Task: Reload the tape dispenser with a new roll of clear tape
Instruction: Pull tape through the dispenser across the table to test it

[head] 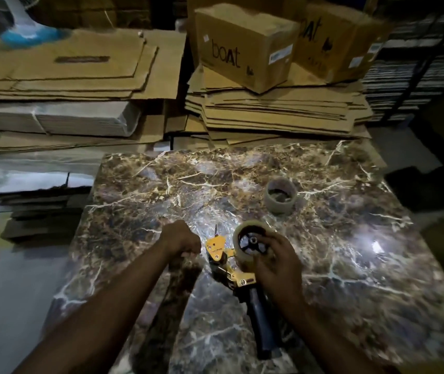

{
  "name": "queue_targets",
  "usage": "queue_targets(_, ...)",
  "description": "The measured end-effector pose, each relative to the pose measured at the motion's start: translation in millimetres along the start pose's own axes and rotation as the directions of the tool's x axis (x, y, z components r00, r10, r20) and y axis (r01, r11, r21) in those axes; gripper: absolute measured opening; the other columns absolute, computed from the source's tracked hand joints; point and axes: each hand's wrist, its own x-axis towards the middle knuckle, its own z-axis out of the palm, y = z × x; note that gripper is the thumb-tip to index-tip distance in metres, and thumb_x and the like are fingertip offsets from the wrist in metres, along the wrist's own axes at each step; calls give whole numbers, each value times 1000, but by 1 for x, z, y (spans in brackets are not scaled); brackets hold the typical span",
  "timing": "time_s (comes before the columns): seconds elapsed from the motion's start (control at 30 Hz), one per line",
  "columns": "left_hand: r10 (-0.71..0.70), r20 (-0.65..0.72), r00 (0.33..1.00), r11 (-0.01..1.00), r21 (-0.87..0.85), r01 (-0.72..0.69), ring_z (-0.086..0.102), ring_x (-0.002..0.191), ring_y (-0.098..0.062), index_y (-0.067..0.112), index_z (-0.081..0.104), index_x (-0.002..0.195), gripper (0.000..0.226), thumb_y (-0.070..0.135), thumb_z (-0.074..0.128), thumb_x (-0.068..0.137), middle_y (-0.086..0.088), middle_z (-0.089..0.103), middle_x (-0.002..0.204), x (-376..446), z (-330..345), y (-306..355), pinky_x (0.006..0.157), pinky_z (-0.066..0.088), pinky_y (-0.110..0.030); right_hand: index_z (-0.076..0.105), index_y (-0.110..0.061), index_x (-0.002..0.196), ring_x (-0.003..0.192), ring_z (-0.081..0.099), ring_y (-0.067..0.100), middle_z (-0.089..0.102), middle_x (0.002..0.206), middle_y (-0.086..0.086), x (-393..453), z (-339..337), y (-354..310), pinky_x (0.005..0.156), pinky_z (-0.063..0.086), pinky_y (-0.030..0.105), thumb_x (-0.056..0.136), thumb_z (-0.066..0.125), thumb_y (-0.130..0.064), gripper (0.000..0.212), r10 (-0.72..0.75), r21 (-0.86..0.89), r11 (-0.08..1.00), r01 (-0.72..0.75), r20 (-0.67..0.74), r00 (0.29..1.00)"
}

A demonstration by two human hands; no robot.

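Note:
A yellow tape dispenser (222,255) with a black handle (262,322) lies on the marble table (350,252). A roll of clear tape (245,234) sits on its black wheel. My right hand (280,261) grips that roll from the right side. My left hand (180,240) is curled just left of the dispenser's yellow front plate; it seems to pinch something thin, perhaps the tape's end, but the blur hides it. An empty cardboard tape core (280,199) stands farther back on the table.
Stacks of flattened cardboard (269,112) lie behind the table. Two closed brown boxes (242,47) marked "boat" stand on them. More flat cartons (61,76) are stacked at the back left. Dark piles sit at the right.

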Motion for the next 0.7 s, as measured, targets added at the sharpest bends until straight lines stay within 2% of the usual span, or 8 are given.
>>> queue_targets(0.1, -22, 41, 999, 996, 87, 19, 67, 67, -20, 11, 65, 57, 15, 20, 75, 64, 1, 53, 56, -4, -4, 5, 40, 37, -19, 59, -19, 93, 92, 62, 27, 60, 96, 1, -13, -4, -6, 75, 50, 36, 85, 66, -21, 10, 354, 43, 935, -351, -124, 927)
queue_targets(0.17, -37, 21, 999, 993, 115, 34, 70, 85, -21, 10, 62, 55, 20, 27, 71, 63, -1, 63, 68, 0, -5, 5, 48, 39, -23, 54, -18, 89, 86, 64, 32, 63, 88, 6, -13, -4, -2, 75, 51, 41, 95, 62, -27, 13, 664, 135, 744, -654, -40, 747)
queue_targets(0.23, -31, 15, 999, 987, 156, 28, 70, 96, -23, 10, 63, 64, 22, 30, 69, 67, -5, 72, 94, 3, -1, 3, 58, 42, -23, 60, -15, 81, 69, 62, 29, 63, 69, 6, -14, -4, -1, 68, 49, 38, 99, 55, -41, 32, 803, 128, 557, -821, 169, 571)
queue_targets(0.3, -4, 0, 1000, 991, 132, 4, 70, 99, -26, 9, 69, 79, 20, 27, 71, 71, -8, 73, 105, 0, 1, 4, 63, 46, -26, 63, -9, 82, 46, 58, 21, 59, 47, 4, -13, -5, -10, 50, 44, 27, 102, 46, -49, 48, 825, 194, 419, -887, 325, 462)
queue_targets(0.37, 15, 2, 1000, 989, 149, -15, 70, 102, -29, 7, 71, 95, 24, 22, 72, 75, -11, 71, 101, -3, 2, 5, 68, 49, -28, 64, -3, 80, 35, 58, 18, 60, 42, 6, -14, -9, -18, 38, 42, 20, 104, 41, -47, 55, 787, 290, 279, -915, 477, 391)
queue_targets(0.5, 52, -11, 999, 992, 119, -51, 68, 106, -21, 15, 75, 98, 38, 43, 69, 74, -3, 72, 105, 2, 0, -1, 68, 44, -25, 65, 0, 82, 50, 54, 24, 59, 64, 13, -21, -2, -19, 50, 45, 27, 85, 45, -73, 76, 576, 196, 57, -979, 794, 193)
queue_targets(0.6, 83, -26, 996, 996, 47, -82, 70, 99, -19, 16, 78, 98, 43, 45, 75, 67, -2, 75, 103, 8, -2, -9, 66, 46, -25, 68, -4, 83, 43, 52, 20, 64, 62, 11, -22, 2, -21, 44, 41, 23, 92, 38, -65, 69, 611, 174, 115, -978, 764, 208)
queue_targets(0.7, 127, -22, 992, 987, -101, -128, 73, 86, -16, 13, 82, 88, 31, 32, 84, 64, -4, 79, 92, 10, -10, -15, 68, 52, -24, 72, -3, 78, 37, 48, 18, 64, 58, 11, -22, 4, -32, 41, 36, 21, 93, 33, -64, 74, 633, 186, 166, -968, 733, 250)
